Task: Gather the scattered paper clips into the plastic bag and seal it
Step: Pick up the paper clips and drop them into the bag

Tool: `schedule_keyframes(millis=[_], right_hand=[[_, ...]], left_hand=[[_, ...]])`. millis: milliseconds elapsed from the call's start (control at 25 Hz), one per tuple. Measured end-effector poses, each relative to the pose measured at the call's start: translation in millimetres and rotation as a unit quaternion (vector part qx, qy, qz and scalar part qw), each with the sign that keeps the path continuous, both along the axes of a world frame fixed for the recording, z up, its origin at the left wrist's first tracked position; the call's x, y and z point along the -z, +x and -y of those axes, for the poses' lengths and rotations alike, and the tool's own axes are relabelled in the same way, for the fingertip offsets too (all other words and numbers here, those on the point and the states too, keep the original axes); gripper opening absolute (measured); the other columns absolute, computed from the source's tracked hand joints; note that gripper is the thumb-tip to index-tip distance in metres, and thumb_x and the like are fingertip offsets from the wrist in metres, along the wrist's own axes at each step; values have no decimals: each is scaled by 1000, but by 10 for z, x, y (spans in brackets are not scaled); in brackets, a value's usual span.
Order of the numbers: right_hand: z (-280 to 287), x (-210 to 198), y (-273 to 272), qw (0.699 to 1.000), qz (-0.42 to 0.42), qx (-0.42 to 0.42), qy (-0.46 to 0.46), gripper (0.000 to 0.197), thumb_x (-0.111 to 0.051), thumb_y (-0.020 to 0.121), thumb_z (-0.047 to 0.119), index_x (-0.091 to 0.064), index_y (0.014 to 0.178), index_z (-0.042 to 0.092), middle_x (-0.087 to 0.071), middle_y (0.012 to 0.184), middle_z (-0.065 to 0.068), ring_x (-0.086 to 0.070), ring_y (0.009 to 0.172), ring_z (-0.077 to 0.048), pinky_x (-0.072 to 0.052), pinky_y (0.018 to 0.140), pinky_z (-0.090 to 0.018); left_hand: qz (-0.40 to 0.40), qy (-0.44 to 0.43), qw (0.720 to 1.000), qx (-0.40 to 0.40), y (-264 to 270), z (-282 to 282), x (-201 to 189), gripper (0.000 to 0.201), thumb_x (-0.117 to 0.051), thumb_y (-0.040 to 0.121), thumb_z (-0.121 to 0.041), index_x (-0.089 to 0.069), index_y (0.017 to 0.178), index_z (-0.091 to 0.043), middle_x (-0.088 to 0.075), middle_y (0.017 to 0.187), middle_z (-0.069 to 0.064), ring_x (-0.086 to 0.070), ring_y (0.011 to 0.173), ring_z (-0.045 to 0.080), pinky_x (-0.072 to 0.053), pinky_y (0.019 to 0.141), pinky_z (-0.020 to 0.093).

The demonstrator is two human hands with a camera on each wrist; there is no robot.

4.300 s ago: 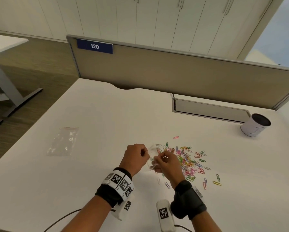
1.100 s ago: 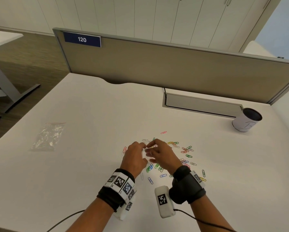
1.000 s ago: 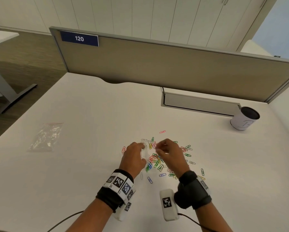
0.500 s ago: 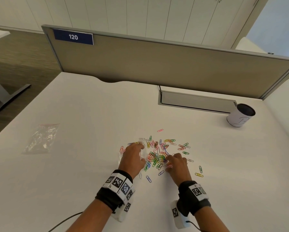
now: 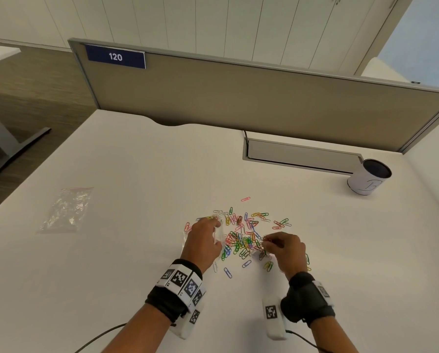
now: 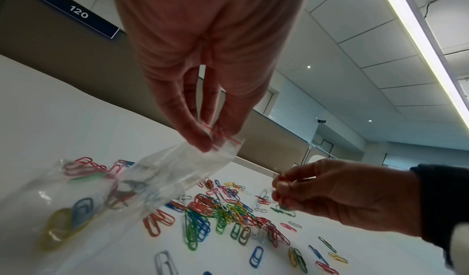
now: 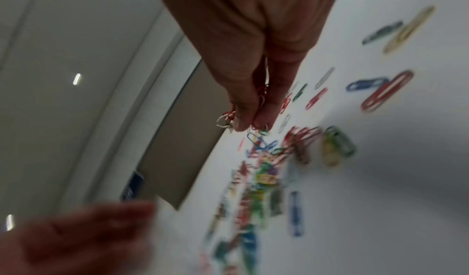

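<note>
A few clips [image 6: 280, 183] now hang pinched in the right hand [image 5: 287, 250], which half a second ago was pressed down on the pile [image 5: 241, 244] at lower centre of the head view and has since lifted clear of the table [image 5: 111, 250]. My reading is that a fresh pick is made and the carry to the bag comes next.

The left hand [image 5: 203, 242] grips the bag [image 6: 142, 181] as before, fingertips [image 6: 200, 139] pinching its red-striped mouth. In the left wrist view the bag's long axis runs on a slant, mouth up at frame centre and closed bottom down at lower left, resting on or close above the table. Several clips already lie inside, at the lower left of that view. The mouth faces the right hand, which sits at mid right of that frame, near but apart from it. Whether the mouth gapes wide enough to take the clips I cannot tell.

Most clips are yet loose on the table, in the pile and in a scatter around it, so the gathering looks far from done and sealing is a good way off.

A second, crumpled bag [image 5: 66, 208] lies well apart at the left of the head view.
</note>
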State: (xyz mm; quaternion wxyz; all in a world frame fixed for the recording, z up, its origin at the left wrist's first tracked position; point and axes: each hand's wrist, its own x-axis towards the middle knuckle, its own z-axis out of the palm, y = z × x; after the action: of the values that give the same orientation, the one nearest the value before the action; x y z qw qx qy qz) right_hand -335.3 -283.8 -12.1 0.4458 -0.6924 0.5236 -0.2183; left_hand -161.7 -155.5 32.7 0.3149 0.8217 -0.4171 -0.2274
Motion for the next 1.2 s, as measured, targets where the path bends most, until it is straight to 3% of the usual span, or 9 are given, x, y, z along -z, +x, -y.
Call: schedule_keyframes(millis=[120, 280, 440, 560, 760, 880, 1000, 1080, 1200], right_hand=[[-142, -250, 78, 964, 211, 21, 160, 20, -72, 78, -1, -70, 97, -5, -74, 86, -20, -71, 75, -25, -59, 67, -19], [-343, -500, 401, 926, 288, -31, 242, 18, -69, 79, 1, -71, 97, -2, -75, 86, -16, -72, 79, -23, -59, 72, -22], [-434, -510, 721, 959, 184, -128, 171, 13, -72, 79, 3, -72, 91, 0, -74, 83, -14, -73, 77, -24, -60, 73, -25], [-410, -478, 829, 981, 56, -161, 95, 13, -74, 78, 6, -72, 89, 0, -73, 83, -16, -72, 73, -23, -61, 74, -28], [-402, -505, 914, 968, -86, -236, 21, 15, -74, 79, 8, -73, 92, 2, -75, 91, -17, -69, 71, -18, -52, 61, -11], [-388, -591, 965, 956, -131, -262, -8, 22, -72, 81, 16, -72, 100, 5, -73, 98, -12, -70, 86, -23, -53, 73, -25], [-392, -653, 993, 953, -142, -268, -4, 24, -58, 90, 18, -68, 106, 3, -70, 105, -16, -68, 92, -27, -52, 76, -28], [-391, -664, 996, 957, -137, -257, 13, 23, -50, 94, 15, -64, 106, 2, -68, 106, -19, -68, 93, -30, -56, 84, -36], [-370, -677, 985, 959, -126, -247, 55, 19, -47, 91, 7, -59, 105, 2, -69, 101, -20, -70, 90, -31, -58, 84, -46]], left_hand=[[1, 5, 1000, -1, -18, -3, -12, 42, -69, 77, -3, -58, 116, -13, -61, 112, 8, -54, 80, 15, -47, 78, 20], [6, 14, 1000, -1, -48, -10, -33, 42, -68, 77, -4, -57, 117, -13, -61, 114, 7, -59, 101, 24, -47, 87, 27], [-4, 3, 1000, -12, -41, -15, -66, 39, -71, 75, -3, -60, 111, -13, -62, 108, 7, -62, 92, 22, -53, 79, 27], [-4, 11, 1000, -25, -2, -30, -74, 45, -71, 75, -3, -57, 118, -10, -61, 114, 9, -63, 98, 24, -55, 84, 31], [7, 16, 1000, -19, 14, -43, -51, 50, -73, 74, -4, -56, 121, -10, -59, 118, 8, -62, 102, 24, -54, 87, 31], [15, 7, 1000, -10, -12, -35, -43, 47, -73, 74, -4, -59, 118, -12, -61, 116, 7, -62, 98, 22, -53, 84, 27], [20, 14, 1000, -5, -27, -24, -66, 47, -73, 74, -6, -58, 118, -13, -60, 115, 7, -62, 99, 22, -53, 87, 28], [25, 18, 1000, -6, -23, -24, -68, 47, -74, 74, -6, -58, 118, -13, -61, 115, 7, -63, 99, 23, -54, 86, 31], [24, 23, 999, -6, -13, -37, -69, 48, -74, 74, -6, -58, 119, -12, -60, 116, 8, -63, 100, 24, -55, 85, 31]])
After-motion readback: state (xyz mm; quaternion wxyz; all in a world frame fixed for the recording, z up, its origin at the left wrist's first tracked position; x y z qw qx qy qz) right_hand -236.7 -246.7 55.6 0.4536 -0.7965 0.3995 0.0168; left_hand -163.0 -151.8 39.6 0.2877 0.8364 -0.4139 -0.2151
